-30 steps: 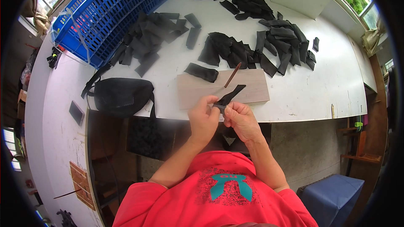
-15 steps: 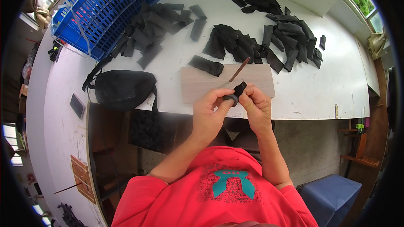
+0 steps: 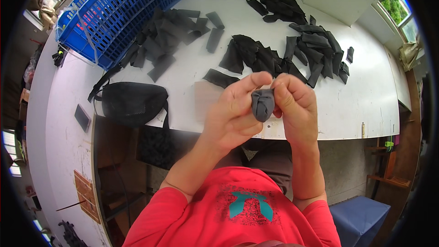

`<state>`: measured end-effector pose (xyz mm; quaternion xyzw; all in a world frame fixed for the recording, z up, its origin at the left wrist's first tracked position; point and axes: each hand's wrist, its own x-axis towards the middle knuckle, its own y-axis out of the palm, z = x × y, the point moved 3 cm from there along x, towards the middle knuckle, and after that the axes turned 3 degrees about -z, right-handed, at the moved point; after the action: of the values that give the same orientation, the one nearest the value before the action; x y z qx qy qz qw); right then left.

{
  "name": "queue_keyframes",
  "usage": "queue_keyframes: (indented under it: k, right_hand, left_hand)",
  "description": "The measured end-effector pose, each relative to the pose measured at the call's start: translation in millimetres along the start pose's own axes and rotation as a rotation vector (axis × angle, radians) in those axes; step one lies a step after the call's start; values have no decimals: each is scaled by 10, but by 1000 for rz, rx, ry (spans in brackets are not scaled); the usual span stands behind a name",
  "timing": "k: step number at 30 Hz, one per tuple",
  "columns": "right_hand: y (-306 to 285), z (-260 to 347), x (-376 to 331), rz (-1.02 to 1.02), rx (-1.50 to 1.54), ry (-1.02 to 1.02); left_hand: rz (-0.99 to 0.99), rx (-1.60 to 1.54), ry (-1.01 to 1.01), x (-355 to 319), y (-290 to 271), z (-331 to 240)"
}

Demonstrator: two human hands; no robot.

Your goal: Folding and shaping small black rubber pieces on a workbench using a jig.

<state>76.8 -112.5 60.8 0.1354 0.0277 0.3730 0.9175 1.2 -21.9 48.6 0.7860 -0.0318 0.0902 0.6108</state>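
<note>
A dark grey fabric piece [image 3: 263, 105], bunched into a small rounded pouch shape, is between my two hands above the front edge of the table. My right hand [image 3: 296, 104] pinches its upper right side between thumb and fingers. My left hand [image 3: 235, 108] holds it from the left, with the index finger raised above it; the left thumb is hidden, perhaps inside the fabric. Behind my hands lies a pale wooden board [image 3: 205, 95], mostly covered from sight. A black fabric piece [image 3: 220, 78] lies at the board's far edge.
Several piles of dark fabric pieces cover the table: grey ones [image 3: 160, 41] at left, black ones [image 3: 256, 52] in the middle, more [image 3: 318, 48] at right. A blue plastic crate [image 3: 123, 16] stands far left. Nearer are a black bag [image 3: 135, 103] and a phone [image 3: 82, 118].
Both hands have come up and closer, carrying the fabric piece. It now shows as a wider, rounded grey bundle. My hands now hide the brown pointed stick and most of the board.
</note>
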Motion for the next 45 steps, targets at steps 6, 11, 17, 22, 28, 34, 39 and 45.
queue_keyframes:
  k: [6, 11, 17, 22, 28, 34, 39, 45]
  right_hand:
    - [-470, -520, 433, 70, -16, 240]
    - [-488, -905, 359, 111, 192, 327]
    - [-536, -698, 542, 298, -61, -8]
    - [-567, -1115, 433, 223, 142, 204]
    - [-434, -727, 481, 234, -2, 119]
    - [-573, -1201, 468, 220, -74, 207]
    - [-617, -1237, 388, 139, -130, 183]
    - [-421, -443, 273, 1, -696, -433]
  left_hand:
    - [-411, 141, -37, 329, -639, -32]
    - [-514, 168, -31, 161, -912, 142]
    - [-336, 919, 285, 200, -379, 82]
    - [-505, 591, 85, 80, -947, 98]
    - [-253, 118, 45, 226, -702, 3]
    - [-549, 496, 89, 73, -1002, 71]
    - [-440, 1376, 596, 113, -758, -70]
    - [-325, 1087, 468, 200, -453, -76]
